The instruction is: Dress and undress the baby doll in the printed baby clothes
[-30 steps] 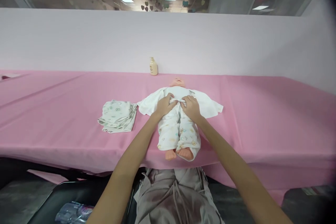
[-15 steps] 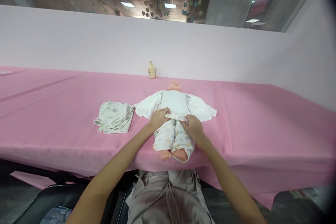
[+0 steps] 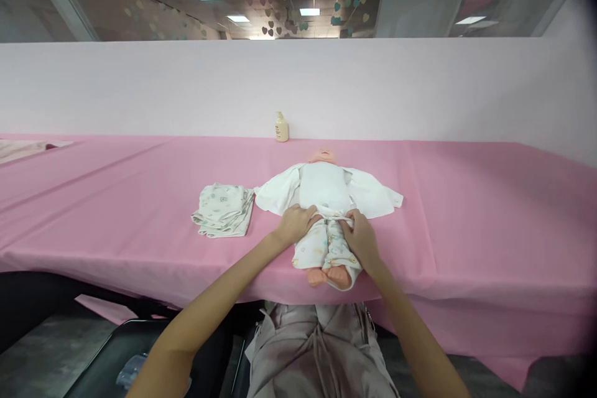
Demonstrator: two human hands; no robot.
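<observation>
A baby doll (image 3: pixel 325 188) lies on its back on the pink table (image 3: pixel 466 211), head toward the wall, feet at the near edge. It wears patterned trousers (image 3: pixel 321 252) and an unfastened white jacket (image 3: pixel 373 197) spread under it. My left hand (image 3: pixel 296 224) pinches the trousers' waistband at the doll's left hip. My right hand (image 3: pixel 359 237) grips the waistband on the other side. Both hands have curled fingers closed on the fabric.
A folded patterned cloth (image 3: pixel 224 217) lies left of the doll. A small pump bottle (image 3: pixel 280 127) stands by the pale partition wall (image 3: pixel 186 87) at the back. A dark chair (image 3: pixel 116 354) is under the table's near edge at lower left.
My hands have slid the waistband from the doll's chest down to its hips, baring the white torso. The camera view has shifted slightly.
</observation>
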